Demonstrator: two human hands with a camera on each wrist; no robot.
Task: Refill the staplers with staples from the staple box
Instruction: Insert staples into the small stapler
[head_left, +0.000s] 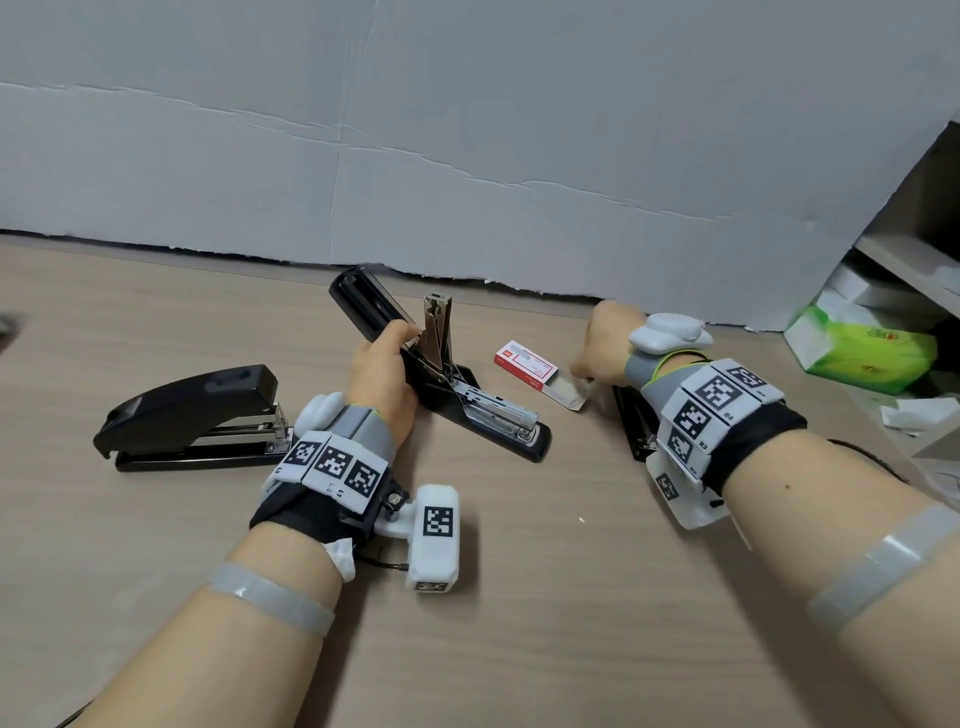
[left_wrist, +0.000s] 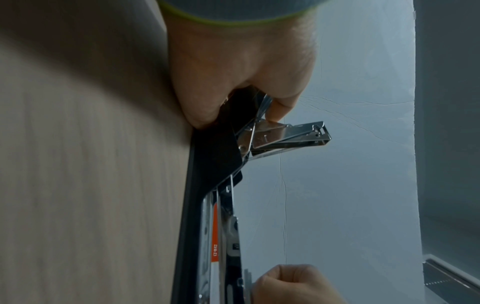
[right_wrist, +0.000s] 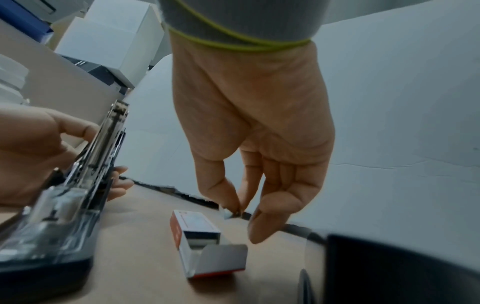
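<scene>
Black open stapler (head_left: 441, 384) gripped by left hand (head_left: 382, 376); right hand (right_wrist: 249, 156) pinches something small above staple box (right_wrist: 200, 238).

A light wood-grain counter (head_left: 519, 597) fills the lower part of the head view. Along its far edge stands a large sheet of grey-white cardboard (head_left: 467, 130), creased in long cracked lines, its bottom edge ragged. To the right, pale shelves (head_left: 904, 260) hold white boxes (head_left: 857, 291) and a green tissue pack (head_left: 872, 348), with loose white papers (head_left: 914, 410) below. The light is soft and even, with faint shadows.
</scene>
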